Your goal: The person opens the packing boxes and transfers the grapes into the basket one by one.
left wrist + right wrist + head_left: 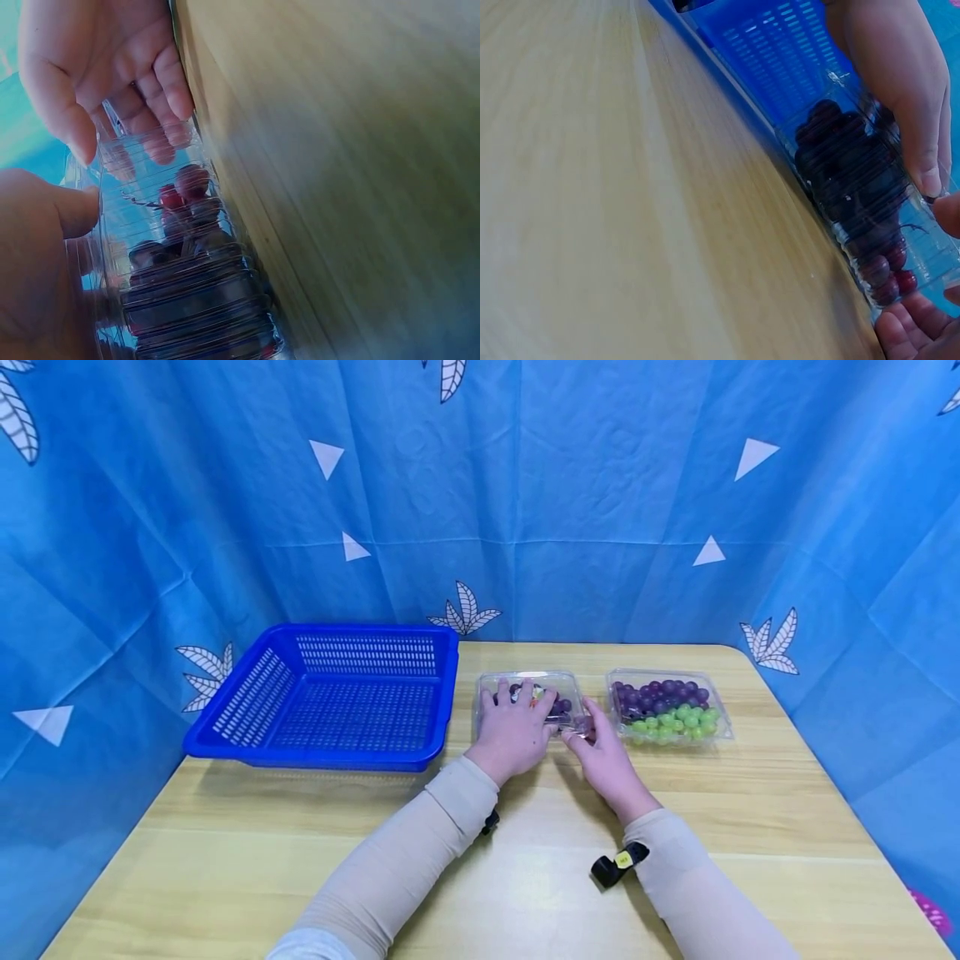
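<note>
A clear plastic clamshell box (564, 680) of dark grapes (847, 165) sits near the table's back edge. On its lid, over a printed label, lies my left hand (516, 727) with fingers spread. The left thumb (79, 214) rests along the lid's near edge. My right hand (606, 760) grips the box's right end, thumb up at the lid edge and fingertips (907, 330) low against the end wall. Ribbed plastic (195, 300) and a few reddish grapes show through the side. Most of the label is hidden under the left hand.
To the right stands a second clear box (670, 710) with dark and green grapes. A blue slotted basket (315, 762) is on the left, its front rim close to the left forearm. A blue patterned curtain (585, 585) hangs behind the wooden table (555, 877).
</note>
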### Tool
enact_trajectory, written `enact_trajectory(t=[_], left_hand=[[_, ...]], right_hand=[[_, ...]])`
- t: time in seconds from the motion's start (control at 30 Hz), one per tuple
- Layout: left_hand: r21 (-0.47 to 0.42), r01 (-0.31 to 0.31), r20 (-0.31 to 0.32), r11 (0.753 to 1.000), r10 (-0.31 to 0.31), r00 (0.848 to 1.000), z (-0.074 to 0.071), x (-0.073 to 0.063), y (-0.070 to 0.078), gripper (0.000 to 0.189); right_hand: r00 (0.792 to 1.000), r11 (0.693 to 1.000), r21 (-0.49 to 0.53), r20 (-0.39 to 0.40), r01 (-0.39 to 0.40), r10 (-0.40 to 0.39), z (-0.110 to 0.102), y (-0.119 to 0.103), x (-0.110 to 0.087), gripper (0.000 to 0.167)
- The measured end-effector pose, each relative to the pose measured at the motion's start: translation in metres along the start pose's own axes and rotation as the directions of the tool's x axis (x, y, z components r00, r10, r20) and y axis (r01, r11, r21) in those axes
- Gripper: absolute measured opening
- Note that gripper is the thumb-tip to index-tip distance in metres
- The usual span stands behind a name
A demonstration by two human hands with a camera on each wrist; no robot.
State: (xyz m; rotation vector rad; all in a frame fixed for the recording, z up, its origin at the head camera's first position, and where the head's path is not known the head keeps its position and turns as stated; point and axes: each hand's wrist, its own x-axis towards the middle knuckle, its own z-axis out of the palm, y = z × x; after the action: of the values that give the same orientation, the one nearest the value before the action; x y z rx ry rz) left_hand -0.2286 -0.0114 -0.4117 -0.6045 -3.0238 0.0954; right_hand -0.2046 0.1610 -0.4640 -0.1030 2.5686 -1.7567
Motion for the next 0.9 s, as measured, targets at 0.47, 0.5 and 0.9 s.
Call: enact_trajectory(t=[0.47, 0.5, 0.9], left_hand=[[0.01, 0.0, -0.014, 1.0, 0.0, 1.0, -0.0009, 0.0029, 0.0048, 0.054], [0.011, -0.001, -0.015, 1.0, 0.001, 1.0, -0.0011, 0.0029, 0.0049, 0.054], [0.048, 0.004, -0.029, 0.999, -0.003, 1.0, 0.003, 0.0046, 0.0078, 0.05]], right_hand=[[0.999, 1.0, 0.0, 0.019, -0.029, 0.029, -0.0011, -0.0019, 0.0008, 0.069], [0.999, 0.999, -0.002, 0.018, -0.035, 0.035, -0.0012, -0.0018, 0.001, 0.068], [0.997, 0.997, 0.04, -0.034, -0.072, 0.073, 0.0032, -0.0074, 0.0019, 0.066]])
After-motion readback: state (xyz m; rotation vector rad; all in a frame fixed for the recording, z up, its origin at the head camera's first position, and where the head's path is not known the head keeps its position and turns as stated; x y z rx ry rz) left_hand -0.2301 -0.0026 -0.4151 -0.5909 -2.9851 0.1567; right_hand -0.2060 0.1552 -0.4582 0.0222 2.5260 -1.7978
